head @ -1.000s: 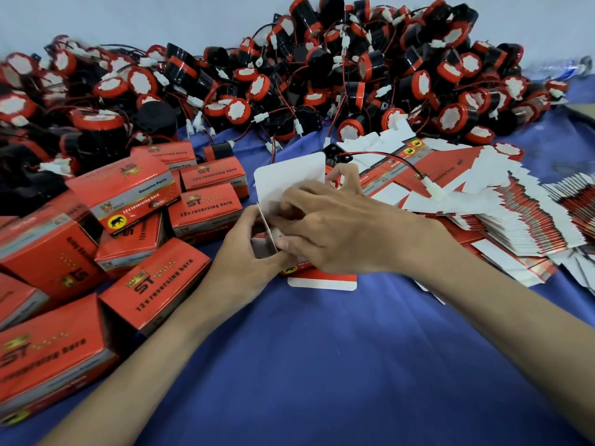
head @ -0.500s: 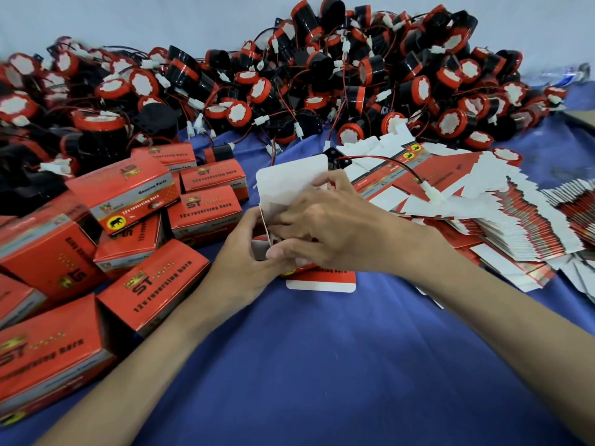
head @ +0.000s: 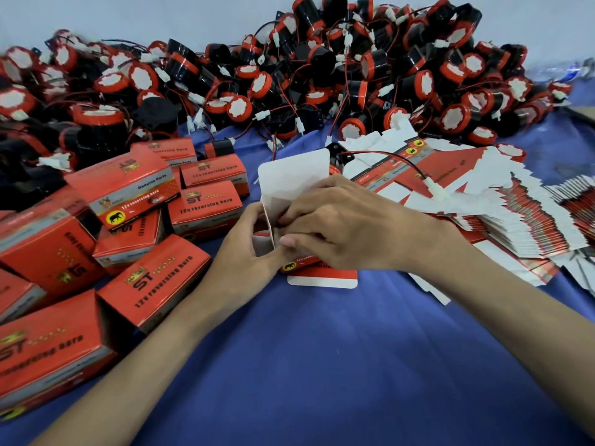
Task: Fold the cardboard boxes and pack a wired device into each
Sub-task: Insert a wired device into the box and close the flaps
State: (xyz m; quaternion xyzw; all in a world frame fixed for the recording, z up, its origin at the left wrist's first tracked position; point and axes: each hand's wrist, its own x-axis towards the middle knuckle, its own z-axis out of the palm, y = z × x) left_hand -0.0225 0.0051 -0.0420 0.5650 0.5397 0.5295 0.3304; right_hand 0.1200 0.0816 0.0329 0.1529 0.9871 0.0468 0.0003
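Head view, box in hand: a half-formed box (head: 293,175) is held at the middle of the blue table (head: 322,365). Its white lid flap is raised, and a red-edged flap (head: 322,281) lies flat toward the person.
Left hand: the left hand (head: 244,252) is curled round the box's left wall, with the thumb at the edge of the upright panel, so the box is grasped.
Right hand: the right hand (head: 347,226) is laid over the box from the right. Its fingers are bent onto the inner flaps, which appear to be pinched and pressed inward.
Nearest device: one device (head: 341,157) lies just behind the box. Its wire is run to a white plug (head: 434,189) resting on the flat boxes (head: 515,226) at the right. The box's inside is hidden by the hands.
Stock: a heap of devices (head: 322,75) is piled along the far edge, and closed boxes (head: 206,204) are gathered at the left.
Step in hand: the side flaps are judged to be in folding, and this box is not yet packed.
Next move: the flaps would need to be tucked square. One hand would then be freed for the nearby device, and its wire gathered clear of the lid.
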